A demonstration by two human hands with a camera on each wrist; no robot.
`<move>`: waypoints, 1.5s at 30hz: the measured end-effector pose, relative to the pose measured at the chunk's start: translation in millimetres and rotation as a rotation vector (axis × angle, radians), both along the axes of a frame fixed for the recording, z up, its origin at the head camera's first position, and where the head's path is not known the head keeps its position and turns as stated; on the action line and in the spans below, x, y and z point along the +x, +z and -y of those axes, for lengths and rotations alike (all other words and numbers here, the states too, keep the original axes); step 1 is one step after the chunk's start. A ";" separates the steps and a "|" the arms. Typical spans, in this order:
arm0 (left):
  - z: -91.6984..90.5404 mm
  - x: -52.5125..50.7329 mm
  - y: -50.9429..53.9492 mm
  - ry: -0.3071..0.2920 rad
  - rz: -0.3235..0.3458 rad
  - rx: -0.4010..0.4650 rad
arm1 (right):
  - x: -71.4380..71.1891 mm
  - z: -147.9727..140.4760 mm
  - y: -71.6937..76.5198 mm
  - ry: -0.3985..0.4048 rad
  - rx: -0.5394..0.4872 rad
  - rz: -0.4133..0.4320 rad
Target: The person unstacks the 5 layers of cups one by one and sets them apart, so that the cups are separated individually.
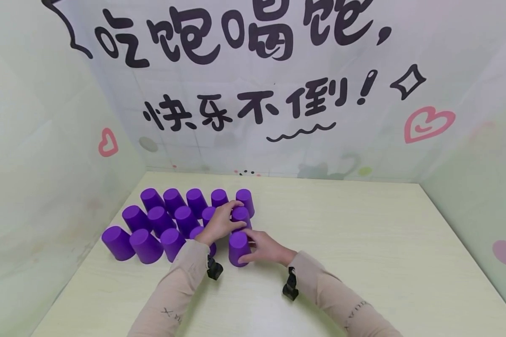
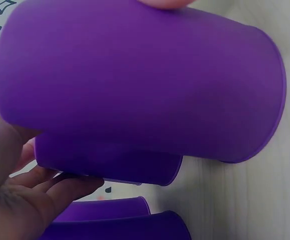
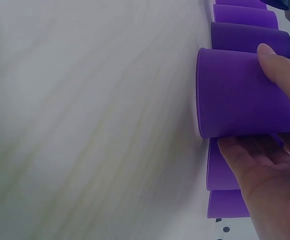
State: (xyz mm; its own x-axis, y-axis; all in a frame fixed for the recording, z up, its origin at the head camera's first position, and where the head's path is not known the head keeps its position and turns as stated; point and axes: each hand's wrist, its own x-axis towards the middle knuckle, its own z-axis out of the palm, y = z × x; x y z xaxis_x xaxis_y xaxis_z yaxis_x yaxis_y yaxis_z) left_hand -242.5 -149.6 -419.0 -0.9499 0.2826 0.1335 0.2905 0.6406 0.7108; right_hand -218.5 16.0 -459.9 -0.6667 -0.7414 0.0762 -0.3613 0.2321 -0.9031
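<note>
Purple plastic cups stand upside down in three rows on the table. My left hand reaches over the rows and holds the middle cup of the right-hand column between thumb and fingers. In front of it, my right hand grips the nearest cup from its right side, with the thumb low on the front. The right wrist view shows the right thumb lying on that cup. In the left wrist view this front cup fills the top, and the left fingers lie along the cup behind it.
Several more cups fill the table's left half, close together. Behind the held ones stands another cup. Bare tabletop spreads to the right. A printed cloth wall rises at the back, with side walls left and right.
</note>
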 end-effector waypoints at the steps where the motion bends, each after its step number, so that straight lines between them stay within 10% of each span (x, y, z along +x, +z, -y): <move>1: 0.0 0.1 0.1 0.001 0.001 -0.002 | 0.1 0.6 -0.3 -0.002 0.000 0.002; 45: 4.5 -1.1 4.7 -0.041 0.052 -0.013 | 3.7 4.9 0.9 -0.064 0.084 -0.072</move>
State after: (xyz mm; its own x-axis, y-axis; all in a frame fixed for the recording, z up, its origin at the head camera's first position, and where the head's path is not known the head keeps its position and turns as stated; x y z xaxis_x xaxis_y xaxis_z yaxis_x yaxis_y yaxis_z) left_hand -243.6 -154.0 -414.3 -0.9430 0.3232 0.0799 0.2796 0.6384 0.7172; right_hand -214.8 11.1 -458.9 -0.7082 -0.7030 0.0651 -0.4067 0.3309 -0.8515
